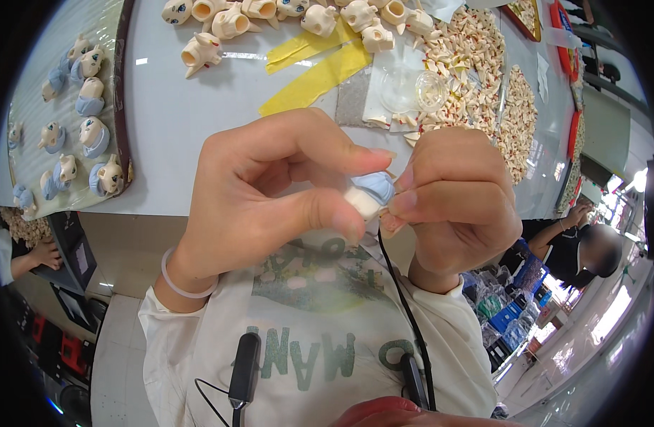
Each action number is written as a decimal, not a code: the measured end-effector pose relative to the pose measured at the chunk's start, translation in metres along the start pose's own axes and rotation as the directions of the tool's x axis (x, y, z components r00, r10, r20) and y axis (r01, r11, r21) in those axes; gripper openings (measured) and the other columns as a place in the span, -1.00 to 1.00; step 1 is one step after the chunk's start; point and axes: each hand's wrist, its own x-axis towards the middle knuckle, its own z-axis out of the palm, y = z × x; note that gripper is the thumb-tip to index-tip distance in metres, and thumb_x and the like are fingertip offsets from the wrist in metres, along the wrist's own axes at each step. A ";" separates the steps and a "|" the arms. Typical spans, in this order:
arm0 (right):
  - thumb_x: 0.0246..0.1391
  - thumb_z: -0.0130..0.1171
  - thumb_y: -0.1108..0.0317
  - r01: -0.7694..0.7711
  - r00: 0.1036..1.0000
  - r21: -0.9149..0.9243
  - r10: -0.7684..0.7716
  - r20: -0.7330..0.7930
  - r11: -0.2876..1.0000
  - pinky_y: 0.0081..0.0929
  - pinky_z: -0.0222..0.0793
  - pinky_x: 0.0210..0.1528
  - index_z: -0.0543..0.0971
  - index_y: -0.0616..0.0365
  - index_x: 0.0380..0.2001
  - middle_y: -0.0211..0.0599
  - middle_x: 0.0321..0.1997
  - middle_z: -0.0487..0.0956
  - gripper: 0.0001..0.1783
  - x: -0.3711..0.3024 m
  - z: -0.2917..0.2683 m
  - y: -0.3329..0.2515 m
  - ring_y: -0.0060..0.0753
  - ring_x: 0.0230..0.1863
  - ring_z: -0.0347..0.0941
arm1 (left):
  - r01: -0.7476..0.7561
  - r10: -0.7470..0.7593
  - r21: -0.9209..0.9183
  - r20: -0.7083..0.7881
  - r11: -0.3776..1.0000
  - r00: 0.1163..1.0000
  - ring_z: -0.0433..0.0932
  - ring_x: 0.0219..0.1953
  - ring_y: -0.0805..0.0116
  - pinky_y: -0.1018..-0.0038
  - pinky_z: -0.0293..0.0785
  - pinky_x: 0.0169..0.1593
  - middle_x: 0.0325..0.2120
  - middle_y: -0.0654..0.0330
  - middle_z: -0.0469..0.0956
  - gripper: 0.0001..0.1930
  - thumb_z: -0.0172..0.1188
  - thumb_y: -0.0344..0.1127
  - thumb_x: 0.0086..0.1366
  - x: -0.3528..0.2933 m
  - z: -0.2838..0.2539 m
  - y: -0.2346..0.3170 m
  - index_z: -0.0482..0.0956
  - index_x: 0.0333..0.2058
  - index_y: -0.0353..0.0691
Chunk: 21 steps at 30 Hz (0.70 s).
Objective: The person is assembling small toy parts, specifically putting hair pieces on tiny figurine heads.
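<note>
Our left hand (259, 185) is half curled, its thumb and forefinger bent into a ring whose tips close on a small blue-and-cream piece (375, 187). Our right hand (462, 196) is folded nearly into a fist, thumb and fingertips pinched at the right edge of that same piece. Just below those fingertips a small pinkish-cream part (392, 225) juts out; we cannot tell whether it is joined to the piece.

The piece sits between our two hands, in front of our chest and near the table's edge. Its cream end points down and left, toward our left thumb, and its pale blue side faces up and right. Its long axis seems to slant that way, though our fingers hide too much for us to be sure.

We wear a pale band (187, 288) on our left wrist. Large dark green letters are printed on our white shirt (320, 292), upside down in this view. A black cable (405, 299) hangs in front of it.

Beyond our hands, two yellow strips (316, 78) lie on the white table (177, 142), below a cluster of cream doll heads (320, 20). Heaps of small cream parts (469, 57) spread to the right. On the left, a tray (64, 167) bears blue-collared heads (94, 135). A co-worker (565, 245) sits far right.
</note>
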 end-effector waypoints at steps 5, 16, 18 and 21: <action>-0.34 0.18 0.56 -0.001 1.000 0.020 0.001 0.016 1.000 -0.55 0.22 -0.55 0.44 0.18 -0.64 -0.29 -0.60 0.43 -0.88 0.001 -0.003 -0.001 -0.46 -0.63 0.31 | 0.040 -0.040 0.011 0.027 0.999 0.999 0.44 -0.43 0.47 0.65 0.32 -0.37 -0.46 0.11 0.47 -0.63 0.35 -0.32 -0.12 0.000 -0.001 0.001 0.49 -0.34 -0.40; -0.29 0.21 0.50 -0.078 0.997 0.005 0.078 0.016 0.997 -0.58 0.25 -0.47 0.46 0.15 -0.56 -0.28 -0.52 0.40 -0.85 -0.005 0.001 -0.001 -0.45 -0.51 0.33 | 0.008 -0.009 0.029 0.056 1.000 0.998 0.45 -0.37 0.44 0.60 0.36 -0.30 -0.40 0.09 0.46 -0.58 0.33 -0.22 -0.08 0.003 -0.004 -0.001 0.42 -0.31 -0.36; -0.22 0.24 0.41 -0.128 0.991 0.057 0.129 -0.026 0.990 -0.59 0.28 -0.41 0.45 0.12 -0.49 -0.26 -0.41 0.38 -0.83 -0.008 0.005 -0.003 -0.44 -0.41 0.33 | -0.016 0.012 0.062 0.072 0.998 0.997 0.45 -0.35 0.43 0.58 0.38 -0.29 -0.39 0.09 0.46 -0.57 0.32 -0.20 -0.07 0.002 -0.005 -0.001 0.40 -0.30 -0.35; -0.23 0.28 0.32 -0.099 0.995 -0.016 0.099 -0.026 0.995 -0.60 0.32 -0.39 0.46 0.10 -0.45 -0.23 -0.33 0.36 -0.76 -0.008 0.009 -0.011 -0.42 -0.36 0.34 | -0.072 0.072 0.006 0.030 0.997 0.997 0.45 -0.35 0.40 0.55 0.39 -0.27 -0.38 0.07 0.45 -0.57 0.30 -0.21 -0.04 0.003 0.002 -0.003 0.38 -0.28 -0.36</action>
